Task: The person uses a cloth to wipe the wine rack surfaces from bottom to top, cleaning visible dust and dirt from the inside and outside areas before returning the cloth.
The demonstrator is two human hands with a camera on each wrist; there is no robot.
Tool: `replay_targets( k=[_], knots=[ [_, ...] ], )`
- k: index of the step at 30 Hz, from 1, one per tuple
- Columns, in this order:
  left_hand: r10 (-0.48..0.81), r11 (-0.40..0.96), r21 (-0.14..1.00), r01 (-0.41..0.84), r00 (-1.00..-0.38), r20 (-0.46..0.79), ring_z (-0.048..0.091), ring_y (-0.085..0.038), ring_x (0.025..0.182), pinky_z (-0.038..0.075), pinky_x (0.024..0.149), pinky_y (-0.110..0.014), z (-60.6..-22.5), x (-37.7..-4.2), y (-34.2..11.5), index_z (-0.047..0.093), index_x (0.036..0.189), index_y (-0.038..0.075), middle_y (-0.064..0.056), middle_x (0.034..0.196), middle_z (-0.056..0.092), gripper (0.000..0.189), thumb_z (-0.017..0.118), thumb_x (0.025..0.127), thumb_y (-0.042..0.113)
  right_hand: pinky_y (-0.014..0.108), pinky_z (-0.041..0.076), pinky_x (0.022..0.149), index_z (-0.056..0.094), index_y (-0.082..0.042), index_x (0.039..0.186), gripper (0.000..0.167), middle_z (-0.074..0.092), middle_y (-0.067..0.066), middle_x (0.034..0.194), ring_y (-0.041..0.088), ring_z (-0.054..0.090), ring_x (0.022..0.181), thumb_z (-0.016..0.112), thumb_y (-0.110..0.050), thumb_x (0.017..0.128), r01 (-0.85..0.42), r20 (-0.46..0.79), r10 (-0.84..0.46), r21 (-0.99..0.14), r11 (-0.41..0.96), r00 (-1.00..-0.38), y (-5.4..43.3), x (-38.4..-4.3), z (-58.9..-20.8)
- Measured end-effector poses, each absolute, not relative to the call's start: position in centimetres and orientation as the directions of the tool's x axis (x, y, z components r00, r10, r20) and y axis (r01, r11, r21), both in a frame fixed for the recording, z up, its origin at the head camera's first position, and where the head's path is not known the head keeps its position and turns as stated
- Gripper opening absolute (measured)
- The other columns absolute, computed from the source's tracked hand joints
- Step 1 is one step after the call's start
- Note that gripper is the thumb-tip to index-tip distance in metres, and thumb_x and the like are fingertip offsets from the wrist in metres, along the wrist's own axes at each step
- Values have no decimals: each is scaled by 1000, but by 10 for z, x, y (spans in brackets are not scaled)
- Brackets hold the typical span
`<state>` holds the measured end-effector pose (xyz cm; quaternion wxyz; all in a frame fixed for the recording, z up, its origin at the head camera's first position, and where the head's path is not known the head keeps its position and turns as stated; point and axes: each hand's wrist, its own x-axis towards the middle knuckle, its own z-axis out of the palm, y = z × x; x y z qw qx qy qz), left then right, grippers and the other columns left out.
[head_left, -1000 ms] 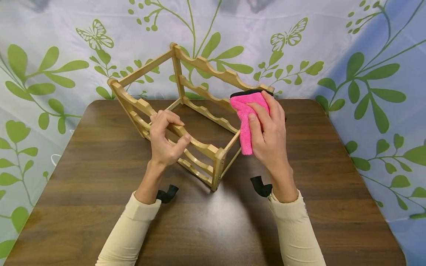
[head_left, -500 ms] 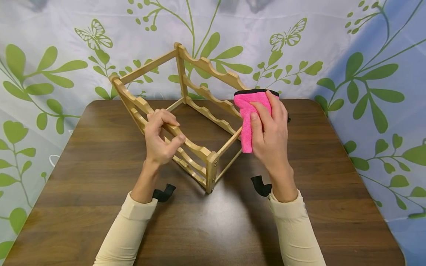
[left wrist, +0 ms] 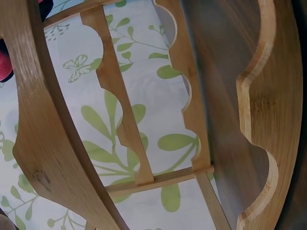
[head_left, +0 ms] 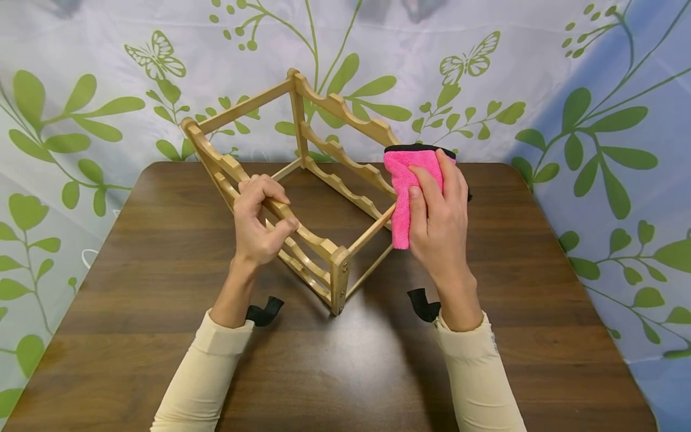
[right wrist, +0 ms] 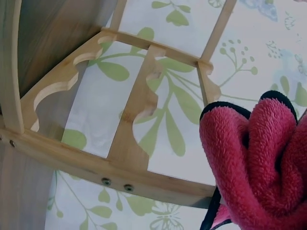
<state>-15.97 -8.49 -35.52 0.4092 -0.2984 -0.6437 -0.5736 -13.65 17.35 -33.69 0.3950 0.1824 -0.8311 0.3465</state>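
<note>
Left hand (head_left: pixel 260 222) grips near top rail (head_left: pixel 309 236) of the rack (head_left: pixel 339 277), which sits left of center on the table (head_left: pixel 518 270), while right hand (head_left: pixel 439 225) pinches cloth (head_left: pixel 402 174) at rack's far right corner.

A brown, wood-grained table (head_left: pixel 545 312) was seen.
A wooden rack (head_left: pixel 339 277) was seen at its far half; contact could not be told.

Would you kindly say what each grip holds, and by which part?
The left grip holds the wooden rack by the near top rail, about midway along; the right grip holds the pink cloth by its right side in the head view.
</note>
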Motion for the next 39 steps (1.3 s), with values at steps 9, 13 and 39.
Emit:
replay_targets(
  k=[9, 13, 39],
  knots=[
    [-106, 143, 514, 846, -503, 858, 43, -14, 67, 23, 81, -33, -357, -162, -90, 54, 67, -1, -11, 64, 52, 21, 58, 59, 18, 52, 30, 107, 62, -1, 124, 34, 43, 21, 145, 33, 37, 133, 51, -22, 99, -604, 794, -52, -417, 679, -605, 173, -139, -341],
    [-100, 155, 511, 845, -501, 860, 42, -16, 66, 23, 80, -34, -358, -162, -90, 54, 67, 0, -10, 64, 52, 22, 61, 65, 21, 52, 33, 105, 63, -2, 125, 33, 44, 18, 146, 31, 39, 133, 54, -16, 98, -612, 792, -13, -462, 642, -611, 173, -138, -345],
    [379, 523, 377, 765, -604, 701, 64, -29, 101, 50, 89, -42, -317, -76, -51, 70, 107, -3, -14, 107, 69, 39, 63, 95, 34, 42, 48, 95, 60, 13, 118, 29, 61, 11, 120, 31, 53, 114, 57, 5, 91, -709, 693, 591, -652, 269, -413, 172, -129, -310]
  ],
)
